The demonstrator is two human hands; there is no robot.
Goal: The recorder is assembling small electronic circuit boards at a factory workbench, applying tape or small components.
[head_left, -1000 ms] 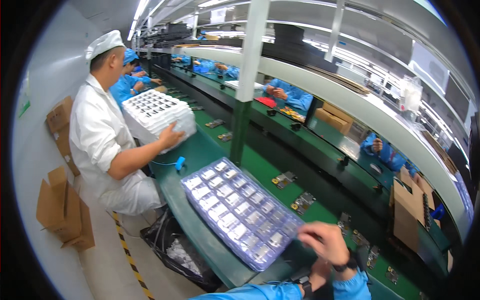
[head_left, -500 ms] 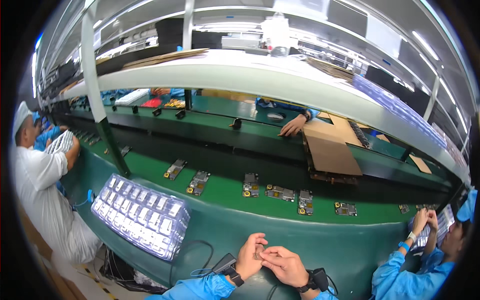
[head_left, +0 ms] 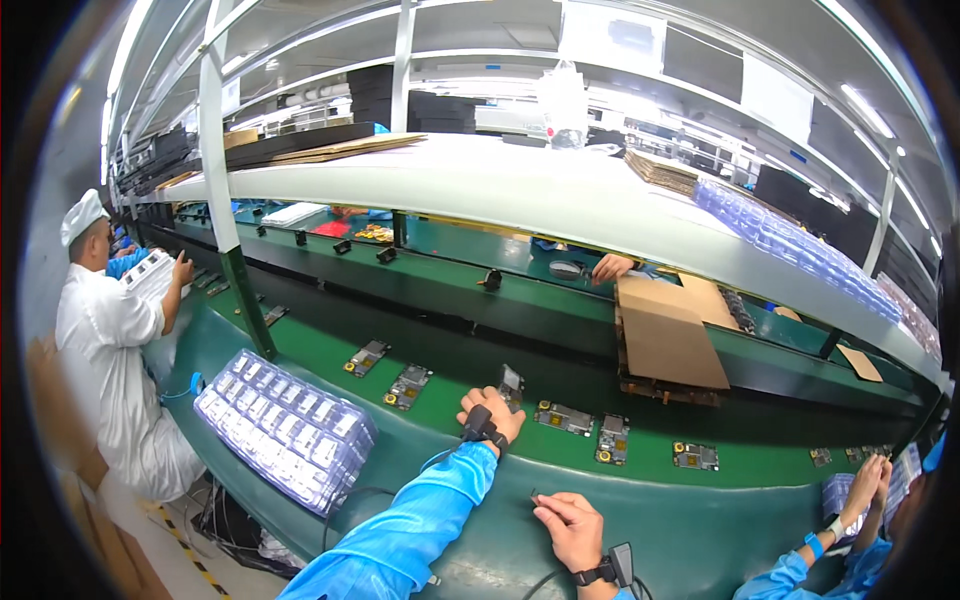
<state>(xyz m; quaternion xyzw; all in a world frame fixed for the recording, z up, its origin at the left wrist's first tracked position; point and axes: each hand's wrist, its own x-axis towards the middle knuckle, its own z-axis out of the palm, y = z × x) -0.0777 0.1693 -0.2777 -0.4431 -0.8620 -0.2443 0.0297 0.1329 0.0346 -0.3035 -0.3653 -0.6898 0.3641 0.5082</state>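
My left hand point(head_left: 492, 413) reaches out over the green belt. Its fingers are closed on a circuit board point(head_left: 512, 382), which is tilted up from the surface; the fingertips are partly hidden behind the hand. Closer in, over the green bench edge, my right hand point(head_left: 572, 530) pinches a small dark piece point(head_left: 535, 494) between thumb and finger, too small to make out its kind. Just right of my left hand lie a sideways circuit board point(head_left: 565, 418) and an upright one point(head_left: 612, 440). Another circuit board point(head_left: 409, 387) lies to its left.
Stacked clear plastic trays point(head_left: 285, 430) with small silvery parts stand at left. A white shelf point(head_left: 480, 185) spans overhead on a post point(head_left: 225, 200). Brown cardboard point(head_left: 670, 335) juts over the belt. Co-workers sit at left and right; another person's hand point(head_left: 612, 267) shows across.
My hands have parted. The left has gone forward to the belt and tilted up a circuit board there. My right hand stays near, still pinching. The view has shifted slightly.
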